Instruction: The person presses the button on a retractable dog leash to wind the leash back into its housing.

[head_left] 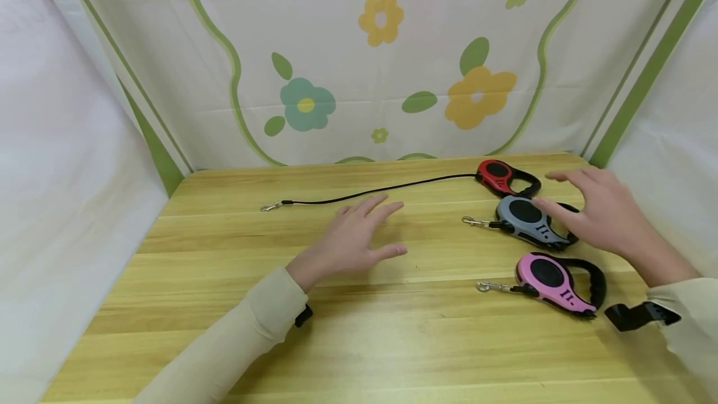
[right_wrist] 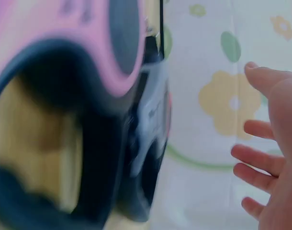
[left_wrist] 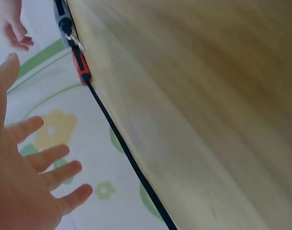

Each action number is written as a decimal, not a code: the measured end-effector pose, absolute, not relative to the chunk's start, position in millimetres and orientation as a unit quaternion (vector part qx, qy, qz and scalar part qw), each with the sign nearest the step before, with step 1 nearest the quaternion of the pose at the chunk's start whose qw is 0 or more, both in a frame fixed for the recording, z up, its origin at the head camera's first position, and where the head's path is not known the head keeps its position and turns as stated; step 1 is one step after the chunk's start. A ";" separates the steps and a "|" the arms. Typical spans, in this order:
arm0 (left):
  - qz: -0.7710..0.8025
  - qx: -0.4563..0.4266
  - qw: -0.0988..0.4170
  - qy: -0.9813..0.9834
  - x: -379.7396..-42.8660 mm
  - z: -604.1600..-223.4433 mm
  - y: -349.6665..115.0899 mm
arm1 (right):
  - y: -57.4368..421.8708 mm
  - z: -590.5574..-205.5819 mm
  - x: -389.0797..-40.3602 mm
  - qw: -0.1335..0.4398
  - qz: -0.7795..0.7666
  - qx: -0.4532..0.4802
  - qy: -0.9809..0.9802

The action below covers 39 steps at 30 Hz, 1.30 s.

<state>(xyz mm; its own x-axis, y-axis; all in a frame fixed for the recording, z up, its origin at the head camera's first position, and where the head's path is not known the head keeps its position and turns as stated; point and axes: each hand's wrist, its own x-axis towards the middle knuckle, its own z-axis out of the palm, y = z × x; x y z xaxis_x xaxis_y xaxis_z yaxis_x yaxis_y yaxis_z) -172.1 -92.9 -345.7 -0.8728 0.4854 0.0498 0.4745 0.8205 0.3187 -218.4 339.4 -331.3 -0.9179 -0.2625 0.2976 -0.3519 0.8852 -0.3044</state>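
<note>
Three retractable dog leashes lie in a column at the table's right. Farthest back is the red leash [head_left: 495, 173]; its black cord [head_left: 387, 189] runs out leftward to a metal clip [head_left: 271, 207]. In the middle sits the grey leash [head_left: 513, 207], and nearest is the pink leash [head_left: 555, 287], both with only their clips showing. My right hand [head_left: 606, 211] hovers over the grey leash's handle, fingers spread, holding nothing. Over the middle of the table my left hand [head_left: 350, 239] reaches out, fingers apart and nothing in it, just in front of the cord.
The wooden table [head_left: 359, 341] is walled at the back by a white flower-print cloth [head_left: 348, 61]. White cloth also hangs along the left and right sides. A black strap [head_left: 639, 315] sits at the right wrist, close to the pink leash's handle.
</note>
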 end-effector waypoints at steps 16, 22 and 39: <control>0.164 0.158 -0.048 0.973 -183.3 -333.4 -146.5 | 290.4 -314.3 -229.8 0.127 0.122 0.161 -0.971; 0.163 0.126 -0.042 0.978 -188.7 -331.5 -168.0 | 281.9 -311.2 -236.4 0.110 0.110 0.157 -0.975; 0.160 0.089 -0.029 0.983 -205.3 -333.9 -209.2 | 284.4 -315.4 -262.2 0.059 0.117 0.158 -0.979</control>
<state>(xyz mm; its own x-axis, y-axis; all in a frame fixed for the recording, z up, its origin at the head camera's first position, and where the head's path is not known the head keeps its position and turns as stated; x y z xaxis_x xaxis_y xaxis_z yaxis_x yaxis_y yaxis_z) -205.3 -209.2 -333.9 -0.9826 0.1648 0.0863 0.1836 0.9331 0.3091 -262.2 284.4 -315.4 -0.9429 -0.2958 0.1532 -0.3235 0.9227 -0.2096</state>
